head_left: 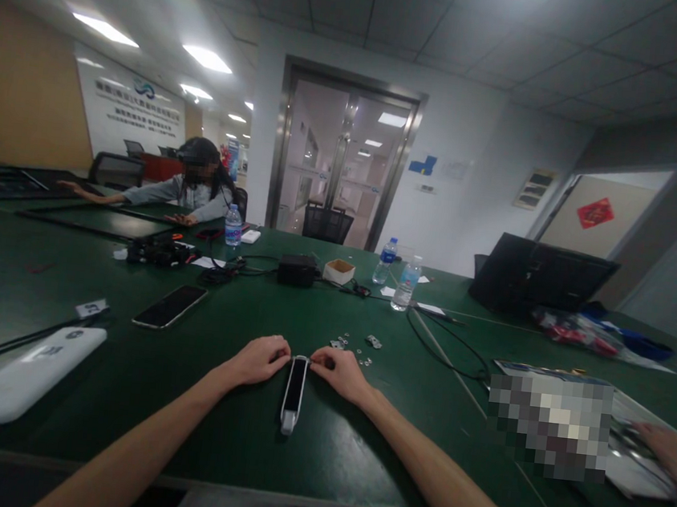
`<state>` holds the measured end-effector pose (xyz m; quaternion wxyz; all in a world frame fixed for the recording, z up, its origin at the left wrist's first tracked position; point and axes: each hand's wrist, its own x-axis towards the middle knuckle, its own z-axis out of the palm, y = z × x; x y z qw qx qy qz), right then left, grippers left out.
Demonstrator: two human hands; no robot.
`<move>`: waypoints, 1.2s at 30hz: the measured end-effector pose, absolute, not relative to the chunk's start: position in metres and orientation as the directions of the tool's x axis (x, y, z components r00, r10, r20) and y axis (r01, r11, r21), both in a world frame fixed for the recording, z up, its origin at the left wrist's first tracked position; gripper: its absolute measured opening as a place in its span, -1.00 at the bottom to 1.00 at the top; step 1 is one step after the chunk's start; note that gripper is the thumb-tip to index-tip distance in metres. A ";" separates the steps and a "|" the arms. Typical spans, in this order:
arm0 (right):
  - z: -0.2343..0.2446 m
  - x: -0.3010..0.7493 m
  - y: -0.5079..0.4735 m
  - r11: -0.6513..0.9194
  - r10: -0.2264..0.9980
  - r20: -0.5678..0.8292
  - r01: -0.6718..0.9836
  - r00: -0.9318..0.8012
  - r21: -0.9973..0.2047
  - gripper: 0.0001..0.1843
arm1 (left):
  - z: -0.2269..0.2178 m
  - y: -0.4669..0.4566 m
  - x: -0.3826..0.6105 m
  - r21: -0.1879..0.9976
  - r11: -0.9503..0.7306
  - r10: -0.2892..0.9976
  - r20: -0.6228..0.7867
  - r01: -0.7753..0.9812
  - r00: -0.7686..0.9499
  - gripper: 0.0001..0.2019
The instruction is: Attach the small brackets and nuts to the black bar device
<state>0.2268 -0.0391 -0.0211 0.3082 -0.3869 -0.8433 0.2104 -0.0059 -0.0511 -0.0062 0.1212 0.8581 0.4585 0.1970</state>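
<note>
On the green table (215, 442) in front of me lies a narrow white device with a long black face (294, 390), pointing away from me. My left hand (262, 358) is closed, thumb and fingertips pinched at the left side of its far end. Opposite it, my right hand (341, 373) pinches at the right side of the same end, fingers curled. Any small part between the fingertips is too small to make out. Just beyond my right hand, several small metal pieces (373, 342) lie scattered.
A phone (171, 306) and a white slab-shaped case (26, 376) lie left. Farther off are a black box (296, 270), a small open box (338, 270), cables and water bottles (406, 283). At right, another person's hand (665, 453) rests over a tray; a co-worker (197, 186) sits opposite.
</note>
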 end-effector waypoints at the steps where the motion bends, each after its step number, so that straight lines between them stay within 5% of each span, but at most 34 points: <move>1: -0.021 0.226 -0.039 0.616 0.780 0.359 0.526 -0.513 -0.586 -0.85 | -0.006 -0.052 -0.006 0.388 -0.548 0.836 0.226 0.741 0.500 -0.78; 36: -0.025 0.226 -0.037 0.723 0.688 0.420 0.504 -0.592 -0.473 -0.85 | -0.002 -0.056 -0.005 0.377 -0.554 0.832 0.239 0.742 0.500 -0.80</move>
